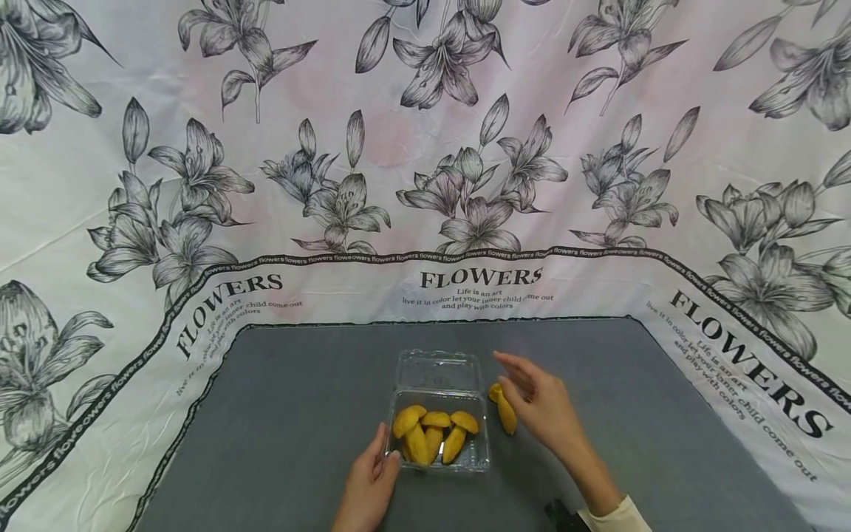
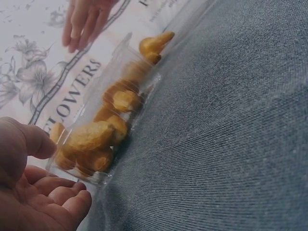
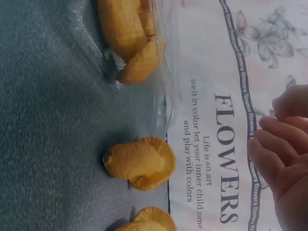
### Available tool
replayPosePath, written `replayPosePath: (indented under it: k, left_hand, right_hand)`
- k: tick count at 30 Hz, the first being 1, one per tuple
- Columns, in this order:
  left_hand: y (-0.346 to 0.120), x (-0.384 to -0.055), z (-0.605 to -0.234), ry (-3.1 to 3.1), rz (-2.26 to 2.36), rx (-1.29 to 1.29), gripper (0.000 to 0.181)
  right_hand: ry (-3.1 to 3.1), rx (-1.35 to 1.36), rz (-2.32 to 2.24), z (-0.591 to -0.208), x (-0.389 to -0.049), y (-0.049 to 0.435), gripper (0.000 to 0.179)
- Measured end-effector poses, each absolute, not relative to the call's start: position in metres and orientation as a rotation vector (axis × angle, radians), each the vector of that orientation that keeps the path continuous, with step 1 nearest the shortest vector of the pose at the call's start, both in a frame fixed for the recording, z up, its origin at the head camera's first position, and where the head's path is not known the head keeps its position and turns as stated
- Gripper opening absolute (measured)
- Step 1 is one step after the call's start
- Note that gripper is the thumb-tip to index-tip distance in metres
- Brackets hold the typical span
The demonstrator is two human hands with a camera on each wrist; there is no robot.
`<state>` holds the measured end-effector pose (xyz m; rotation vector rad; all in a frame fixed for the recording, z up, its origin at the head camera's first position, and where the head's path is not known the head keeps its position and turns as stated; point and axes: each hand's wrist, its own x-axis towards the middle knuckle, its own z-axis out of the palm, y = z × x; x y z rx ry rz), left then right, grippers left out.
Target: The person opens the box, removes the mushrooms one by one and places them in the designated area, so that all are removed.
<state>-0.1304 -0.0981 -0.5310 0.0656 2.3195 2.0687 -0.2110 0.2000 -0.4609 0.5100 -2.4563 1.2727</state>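
Note:
A clear plastic box (image 1: 487,443) with its lid (image 1: 439,369) tipped back holds several yellow mushrooms (image 1: 455,436). At its left side, my left hand (image 1: 369,476) grips the box edge, thumb by the rim and fingers along the outer wall. In the left wrist view, that thumb (image 2: 41,142) meets the corner of the box. My right hand (image 1: 541,403) hovers to the right of the box with loosely bent fingers and nothing in them. Beneath it a loose yellow mushroom (image 1: 507,417) lies on the table, partly covered. The right wrist view shows a second loose mushroom (image 3: 149,222) beside the first (image 3: 139,162).
Grey cloth covers the table (image 1: 286,414). A white flower-printed curtain (image 1: 372,292) with lettering rises behind it and along both sides. Near the right sleeve (image 1: 614,517) sits a dark object (image 1: 561,516) at the bottom edge of the head view.

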Motion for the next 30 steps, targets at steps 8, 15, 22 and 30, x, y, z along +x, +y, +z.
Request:
replayPosePath:
  k: [8, 15, 22, 30]
  left_hand:
    - [-0.098, -0.129, -0.529, 2.303, 2.075, 0.047, 0.068]
    - [-0.097, -0.127, -0.529, 2.337, 2.07, 0.059, 0.067]
    - [-0.096, -0.128, -0.529, 2.344, 2.085, 0.052, 0.065]
    - [-0.097, -0.127, -0.527, 2.347, 2.085, 0.053, 0.066]
  right_hand:
    - [-2.443, 0.549, 1.252, -0.466, -0.214, 0.191, 0.043]
    - [-2.445, 0.635, 1.277, -0.467, -0.212, 0.185, 0.046]
    - [-2.446, 0.681, 1.337, -0.469, -0.212, 0.178, 0.046]
    - [-2.468, 0.806, 1.305, -0.474, -0.209, 0.17, 0.051]
